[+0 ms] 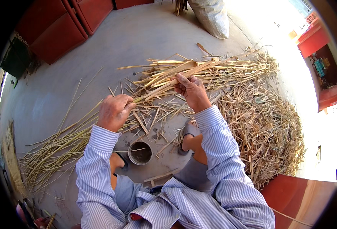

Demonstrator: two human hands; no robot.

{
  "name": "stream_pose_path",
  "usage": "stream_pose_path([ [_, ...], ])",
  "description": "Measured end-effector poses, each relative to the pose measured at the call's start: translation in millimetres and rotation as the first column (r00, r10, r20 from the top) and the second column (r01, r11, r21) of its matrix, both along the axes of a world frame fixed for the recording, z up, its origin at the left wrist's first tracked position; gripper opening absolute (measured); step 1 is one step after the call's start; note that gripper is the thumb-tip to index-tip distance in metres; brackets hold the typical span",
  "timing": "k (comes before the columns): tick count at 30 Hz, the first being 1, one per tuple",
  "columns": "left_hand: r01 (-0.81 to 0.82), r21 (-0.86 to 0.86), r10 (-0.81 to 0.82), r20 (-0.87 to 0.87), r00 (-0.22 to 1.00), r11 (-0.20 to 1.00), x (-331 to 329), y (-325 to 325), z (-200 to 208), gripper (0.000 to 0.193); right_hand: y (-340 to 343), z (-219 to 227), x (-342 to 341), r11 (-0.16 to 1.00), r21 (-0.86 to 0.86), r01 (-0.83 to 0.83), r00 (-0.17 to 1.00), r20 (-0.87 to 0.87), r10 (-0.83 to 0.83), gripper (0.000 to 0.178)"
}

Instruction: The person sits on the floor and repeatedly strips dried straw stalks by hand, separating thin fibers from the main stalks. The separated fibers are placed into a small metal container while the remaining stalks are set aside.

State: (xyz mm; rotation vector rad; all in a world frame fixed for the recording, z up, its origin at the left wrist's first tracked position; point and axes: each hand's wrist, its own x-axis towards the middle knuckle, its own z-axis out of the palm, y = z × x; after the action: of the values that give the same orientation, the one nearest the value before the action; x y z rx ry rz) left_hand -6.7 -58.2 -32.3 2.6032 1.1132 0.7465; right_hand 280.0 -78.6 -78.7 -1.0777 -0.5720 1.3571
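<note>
A long dry yellow stalk (153, 94) stretches between my two hands, rising toward the right. My left hand (115, 110) is closed around its lower end, with the knuckles up. My right hand (190, 91) pinches the stalk's papery husk between thumb and fingers, farther along. Just beyond that hand lies a heap of leafy dry stalks (229, 72). Thin bare stalks (57, 150) fan out on the floor to the left of my left hand. Short scraps of husk (141, 122) are scattered on the floor below the hands.
A round metal bowl (148, 153) with murky contents stands between my feet. A large pile of husks (268, 129) spreads on the right. A bundle like a broom (12, 160) rests at far left. Red cabinets (61, 32) and a white sack (212, 17) stand at the back.
</note>
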Motion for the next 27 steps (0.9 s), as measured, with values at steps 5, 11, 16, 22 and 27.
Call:
stream_pose_path([
  [5,0.008,-0.059,-0.006,0.026,1.000,0.998,-5,5,-7,0.015,-2,8,10,0.990,0.006,-0.141,0.975,0.175,0.138,0.027],
  [11,-0.013,-0.035,0.014,0.044,0.999,0.999,0,13,10,0.017,-18,-6,37,0.994,-0.051,-0.095,0.904,0.413,0.107,0.022],
  [16,0.090,-0.021,-0.089,0.029,0.996,0.996,13,15,3,0.018,-37,-38,161,0.680,-0.239,0.694,0.595,-0.342,-0.727,0.020],
  [22,0.109,-0.076,-0.108,0.016,0.994,0.991,11,12,1,0.019,-35,-15,103,0.961,-0.251,0.118,0.958,-0.228,-0.177,0.026],
  [27,0.090,-0.273,-0.116,-0.081,0.990,0.958,0,7,5,0.017,-12,-5,88,0.995,-0.063,0.079,0.985,-0.149,-0.088,0.019],
])
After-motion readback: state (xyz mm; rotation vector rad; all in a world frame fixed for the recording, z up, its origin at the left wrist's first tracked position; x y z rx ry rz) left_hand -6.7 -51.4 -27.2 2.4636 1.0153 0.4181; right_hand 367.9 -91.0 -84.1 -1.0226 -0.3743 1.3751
